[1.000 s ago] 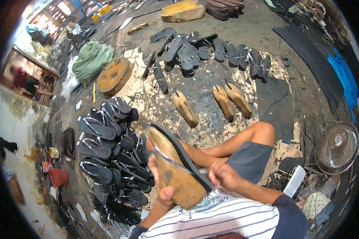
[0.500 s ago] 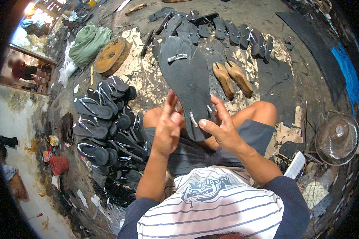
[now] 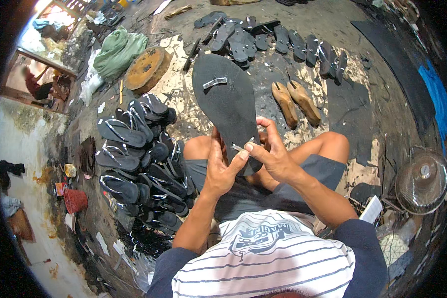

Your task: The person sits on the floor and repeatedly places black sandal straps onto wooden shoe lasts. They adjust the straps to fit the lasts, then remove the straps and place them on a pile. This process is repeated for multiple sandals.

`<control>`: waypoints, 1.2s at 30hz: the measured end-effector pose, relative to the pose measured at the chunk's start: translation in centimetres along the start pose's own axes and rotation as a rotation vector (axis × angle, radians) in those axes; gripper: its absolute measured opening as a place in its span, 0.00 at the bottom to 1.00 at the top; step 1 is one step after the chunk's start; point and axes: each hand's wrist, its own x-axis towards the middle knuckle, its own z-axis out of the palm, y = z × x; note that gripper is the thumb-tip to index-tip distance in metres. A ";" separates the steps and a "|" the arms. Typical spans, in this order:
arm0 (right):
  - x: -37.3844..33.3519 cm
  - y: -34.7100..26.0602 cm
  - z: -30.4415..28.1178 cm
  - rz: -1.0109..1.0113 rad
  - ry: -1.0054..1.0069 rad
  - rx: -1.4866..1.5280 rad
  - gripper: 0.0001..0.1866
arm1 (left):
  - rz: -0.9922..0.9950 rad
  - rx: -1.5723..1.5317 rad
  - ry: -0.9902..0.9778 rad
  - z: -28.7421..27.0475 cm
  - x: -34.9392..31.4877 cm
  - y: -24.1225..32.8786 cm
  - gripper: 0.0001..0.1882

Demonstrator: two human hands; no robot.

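A black sandal sole (image 3: 228, 102), underside toward me, stands tilted above my lap between my two hands. A short silvery strap piece (image 3: 215, 83) shows near its far, wider end. At the near end, clear strap ends (image 3: 237, 147) poke out of the sole. My left hand (image 3: 221, 168) is closed on the left edge, its thumb at these strap ends. My right hand (image 3: 277, 158) grips the right edge, thumb and fingertips close by the same strap ends. Some fingers of both hands are hidden behind the sole.
Stacked black flip-flops (image 3: 124, 154) lie to my left. Ahead are more black sandals (image 3: 241, 42), two wooden shoe lasts (image 3: 303, 102), a round wooden block (image 3: 147, 69) and a green sack (image 3: 119, 52). At right are a fan (image 3: 422, 181) and a black sheet (image 3: 350, 114). A person (image 3: 32, 82) sits far left.
My left fingers have closed onto the sole and that thumb has come to the strap ends. My right thumb has moved up slightly. The sole's far end tilts lower, and the view has shifted a little.
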 end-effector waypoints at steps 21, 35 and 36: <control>3.3 1.4 5.9 -0.189 -0.033 -0.420 0.33 | 0.141 -0.197 0.632 -5.0 1.3 -0.2 0.37; 10.8 9.4 -9.8 -0.026 0.209 -0.701 0.28 | 0.017 1.763 0.948 -36.5 2.1 2.6 0.34; 11.2 10.6 -11.9 -0.118 0.295 -0.975 0.30 | -0.214 1.876 0.782 -35.0 2.8 2.5 0.27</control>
